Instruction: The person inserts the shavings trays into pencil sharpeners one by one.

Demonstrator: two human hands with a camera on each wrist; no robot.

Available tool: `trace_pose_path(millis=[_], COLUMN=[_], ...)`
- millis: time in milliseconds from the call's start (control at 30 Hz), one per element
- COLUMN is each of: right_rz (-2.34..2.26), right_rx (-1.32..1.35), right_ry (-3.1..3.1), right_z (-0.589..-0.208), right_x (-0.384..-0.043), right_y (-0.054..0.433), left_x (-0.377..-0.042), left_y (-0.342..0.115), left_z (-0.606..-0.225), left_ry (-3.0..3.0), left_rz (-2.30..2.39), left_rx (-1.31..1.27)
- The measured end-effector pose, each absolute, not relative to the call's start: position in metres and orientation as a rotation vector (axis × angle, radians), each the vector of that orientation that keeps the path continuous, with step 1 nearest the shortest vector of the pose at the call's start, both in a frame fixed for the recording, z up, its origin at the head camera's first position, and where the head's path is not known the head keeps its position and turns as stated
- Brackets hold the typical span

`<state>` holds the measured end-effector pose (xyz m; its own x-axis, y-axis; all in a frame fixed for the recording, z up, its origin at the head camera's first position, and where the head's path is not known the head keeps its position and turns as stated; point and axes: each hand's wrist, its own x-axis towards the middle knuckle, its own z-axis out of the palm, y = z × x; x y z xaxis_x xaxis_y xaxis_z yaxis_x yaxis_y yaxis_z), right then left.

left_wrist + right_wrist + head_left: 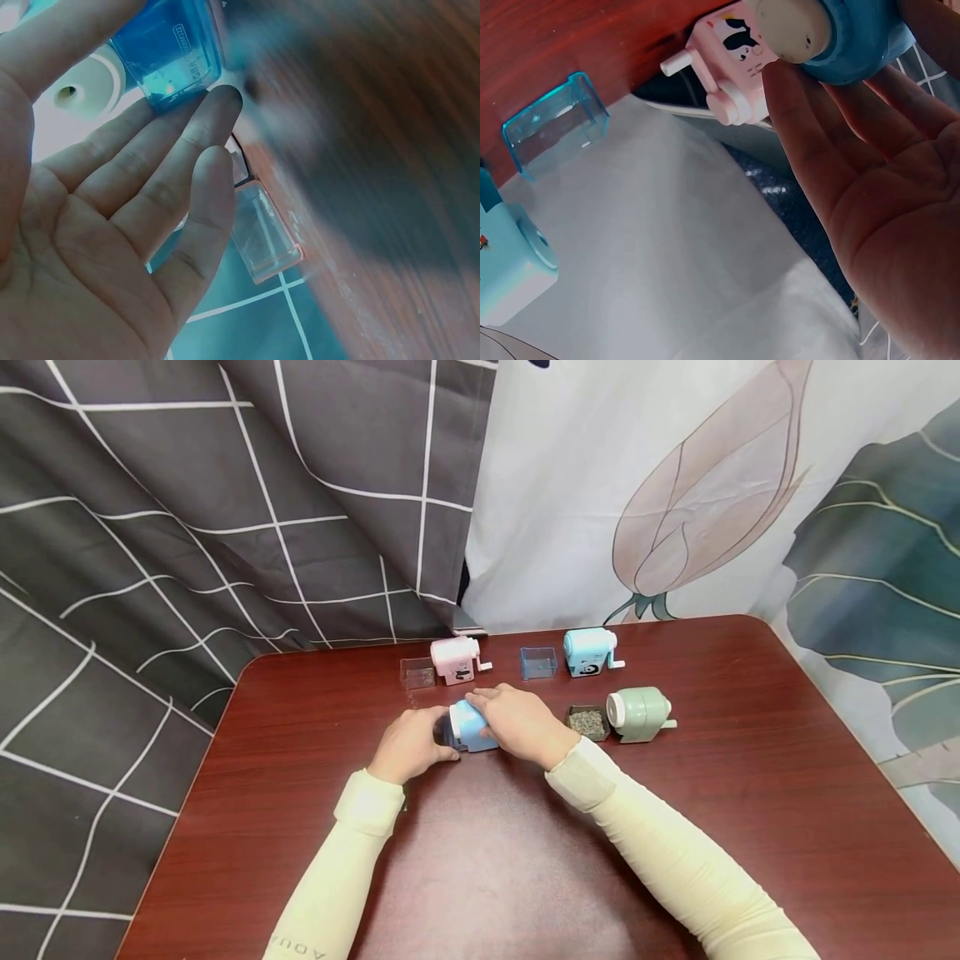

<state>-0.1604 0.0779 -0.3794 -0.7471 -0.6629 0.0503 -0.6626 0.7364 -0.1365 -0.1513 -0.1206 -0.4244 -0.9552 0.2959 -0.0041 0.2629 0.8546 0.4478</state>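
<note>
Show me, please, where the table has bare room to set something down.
The table is bare right of the green sharpener and at the front between the sleeves. It is crowded around the held blue sharpener and, behind, the pink sharpener and light-blue sharpener.

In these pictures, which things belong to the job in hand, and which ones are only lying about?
In the job:
blue pencil sharpener, gripped by the right hand
translucent blue drawer, held by the left hand

Probably just lying about:
pink pencil sharpener, clear drawer
light blue pencil sharpener, blue-rimmed drawer
green pencil sharpener, drawer of shavings
</note>
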Motion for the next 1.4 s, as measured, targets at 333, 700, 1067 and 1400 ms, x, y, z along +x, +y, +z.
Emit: trace_pose_path(millis=[333, 700, 1067, 1400], right_rz=[-0.236, -0.221, -0.214, -0.188], right_rx=[-1.128, -1.105, -1.135, -1.156], right_ry=[2.926, 2.918, 2.927, 2.935], right_z=[-0.3795, -0.3798, -0.3805, -0.3801], right_x=[-0.1616, -0.1619, -0.1631, -0.1630], right_y=[0.0791, 0.0799, 0.0790, 0.0794], left_x=[-0.1540, -0.1569, -0.1597, -0.1596], left_y=[-0.1180, -0.1150, -0.1135, -0.1125], left_z=[-0.4286, -0.4300, -0.4318, -0.4313], left_ry=[2.965, 2.926, 2.928, 2.921], left_rz=[0.704, 0.789, 0.810, 0.856], left_rx=[0.441, 0.406, 0.416, 0.425])
